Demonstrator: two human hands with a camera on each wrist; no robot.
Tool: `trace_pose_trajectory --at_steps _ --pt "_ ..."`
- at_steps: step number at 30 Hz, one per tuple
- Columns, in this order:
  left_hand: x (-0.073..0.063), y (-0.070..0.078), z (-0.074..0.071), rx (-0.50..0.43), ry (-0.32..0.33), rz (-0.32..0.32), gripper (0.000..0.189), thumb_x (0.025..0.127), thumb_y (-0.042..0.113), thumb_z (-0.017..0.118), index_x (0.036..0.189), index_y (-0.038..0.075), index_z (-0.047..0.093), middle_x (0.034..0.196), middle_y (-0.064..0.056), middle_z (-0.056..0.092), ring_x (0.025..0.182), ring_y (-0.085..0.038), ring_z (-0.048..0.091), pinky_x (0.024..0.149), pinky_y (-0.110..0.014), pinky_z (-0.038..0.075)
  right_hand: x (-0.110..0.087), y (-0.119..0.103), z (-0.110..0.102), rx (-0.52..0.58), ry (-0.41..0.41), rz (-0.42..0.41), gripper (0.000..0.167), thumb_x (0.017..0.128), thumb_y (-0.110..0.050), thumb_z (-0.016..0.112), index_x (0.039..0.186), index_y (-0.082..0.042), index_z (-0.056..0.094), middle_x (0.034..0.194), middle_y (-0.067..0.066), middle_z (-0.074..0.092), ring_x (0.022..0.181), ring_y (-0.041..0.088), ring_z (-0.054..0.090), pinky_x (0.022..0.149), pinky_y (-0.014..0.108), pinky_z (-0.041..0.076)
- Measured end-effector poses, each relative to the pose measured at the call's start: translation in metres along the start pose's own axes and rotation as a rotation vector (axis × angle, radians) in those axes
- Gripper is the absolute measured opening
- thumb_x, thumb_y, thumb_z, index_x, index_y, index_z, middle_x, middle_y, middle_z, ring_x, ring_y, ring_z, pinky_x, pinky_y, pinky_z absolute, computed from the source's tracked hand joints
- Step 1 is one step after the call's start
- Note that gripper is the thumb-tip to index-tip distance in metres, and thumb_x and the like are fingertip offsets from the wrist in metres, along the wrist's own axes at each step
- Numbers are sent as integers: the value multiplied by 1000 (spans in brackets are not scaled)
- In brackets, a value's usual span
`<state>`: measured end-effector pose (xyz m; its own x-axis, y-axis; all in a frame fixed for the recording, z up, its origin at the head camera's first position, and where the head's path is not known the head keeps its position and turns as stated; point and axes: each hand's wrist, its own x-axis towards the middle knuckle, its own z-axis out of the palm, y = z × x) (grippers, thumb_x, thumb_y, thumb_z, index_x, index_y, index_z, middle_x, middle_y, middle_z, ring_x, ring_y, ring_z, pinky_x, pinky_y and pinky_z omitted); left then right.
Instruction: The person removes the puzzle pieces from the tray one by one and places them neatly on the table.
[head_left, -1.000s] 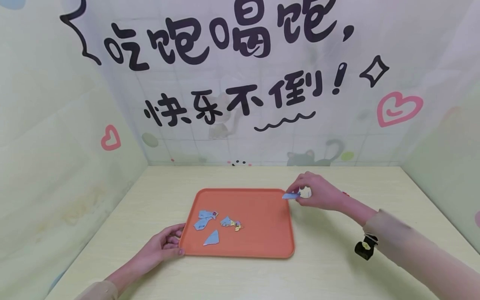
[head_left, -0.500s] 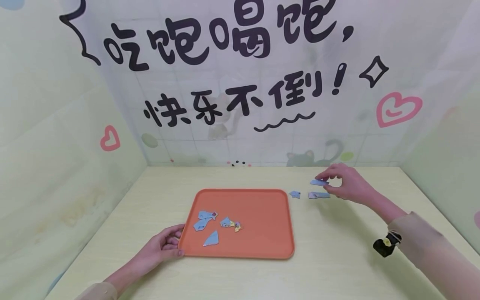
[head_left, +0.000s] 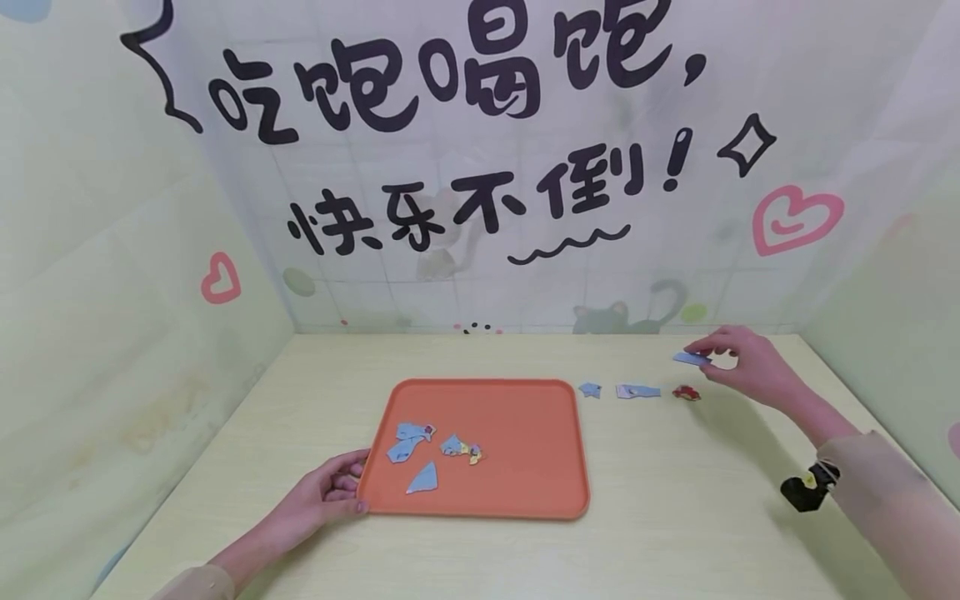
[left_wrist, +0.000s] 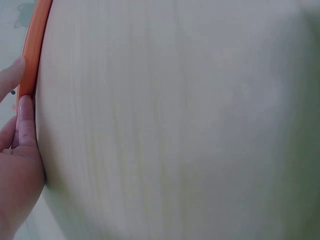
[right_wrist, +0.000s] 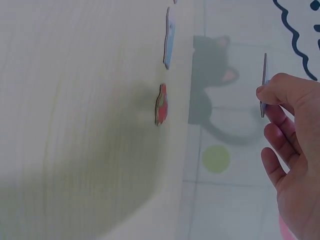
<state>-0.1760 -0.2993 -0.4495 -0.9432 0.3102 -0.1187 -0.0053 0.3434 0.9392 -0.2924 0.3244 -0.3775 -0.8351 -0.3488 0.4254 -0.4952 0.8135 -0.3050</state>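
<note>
My right hand [head_left: 757, 367] pinches a flat blue puzzle piece [head_left: 690, 358] between thumb and fingers, held above the table's far right part. In the right wrist view this piece [right_wrist: 265, 70] appears edge-on. Below and near it a small red puzzle piece [head_left: 686, 392] lies on the table, in a row with a long blue piece [head_left: 637, 391] and a star-like blue piece [head_left: 590, 390]. My left hand [head_left: 318, 496] grips the left rim of the orange tray [head_left: 525, 425], thumb on the rim; the left wrist view shows fingers [left_wrist: 26, 122] against its side.
Several blue and patterned puzzle pieces lie in the tray's left half, among them a triangular blue piece [head_left: 424, 478]. The pale wooden table [head_left: 480, 558] ends at a printed back wall [head_left: 480, 292]. Fabric walls stand at both sides.
My right hand has moved right and slightly away from me, from the tray's far right corner, carrying the blue puzzle piece. The red piece has come into full view. Left hand and tray stay put.
</note>
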Motion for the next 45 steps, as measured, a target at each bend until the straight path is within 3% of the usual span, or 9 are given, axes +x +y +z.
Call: trace_pose_trajectory --at_steps 4,9,14,20,28,34,41,45 --pt "0 0 0 4 1 1 80 87 14 74 152 -3 30 132 -23 42 100 -5 52 84 -15 50 -8 16 -1 -11 9 29 29 79 -3 78 106 -13 76 94 3 69 85 17 56 70 23 48" --pt "0 0 0 20 8 7 82 86 14 75 151 -4 30 132 -23 43 99 -5 52 84 -15 50 -12 30 -1 -15 -12 59 27 79 -2 76 106 -8 75 93 7 70 85 26 60 71 31 52" --pt "1 -1 0 26 7 5 82 86 14 76 151 -3 30 132 -24 44 99 -6 53 84 -15 50 -15 41 3 -19 -39 80 25 80 -1 75 105 -4 75 93 10 72 85 27 61 70 35 51" --pt "1 -1 0 23 5 16 82 86 15 76 151 -4 30 131 -24 44 99 -6 52 84 -15 50 -20 54 8 -22 -66 102 26 81 -4 75 106 -7 75 94 8 74 82 18 58 69 26 46" --pt "0 -1 0 27 4 24 81 86 14 75 151 -4 30 131 -24 45 99 -5 52 84 -14 50 -28 65 14 6 -155 158 28 83 -8 75 111 -10 74 97 6 72 85 9 53 71 25 42" --pt "1 -2 0 29 12 -5 82 85 16 76 151 -3 31 131 -23 44 99 -6 53 84 -15 50 -33 67 15 34 -212 205 28 84 -9 74 112 -5 73 100 10 71 87 13 56 71 23 45" --pt "1 -2 0 7 6 -3 81 87 15 75 151 -4 30 131 -23 44 99 -6 52 84 -15 50 -40 75 15 96 -256 220 26 86 -7 71 112 -3 72 101 13 69 79 -5 48 63 20 48" --pt "1 -2 0 6 7 3 81 86 14 75 151 -4 30 131 -23 43 99 -5 52 84 -15 50 -44 79 15 132 -263 234 26 89 -11 71 113 -4 72 102 11 69 77 -5 47 63 20 48"
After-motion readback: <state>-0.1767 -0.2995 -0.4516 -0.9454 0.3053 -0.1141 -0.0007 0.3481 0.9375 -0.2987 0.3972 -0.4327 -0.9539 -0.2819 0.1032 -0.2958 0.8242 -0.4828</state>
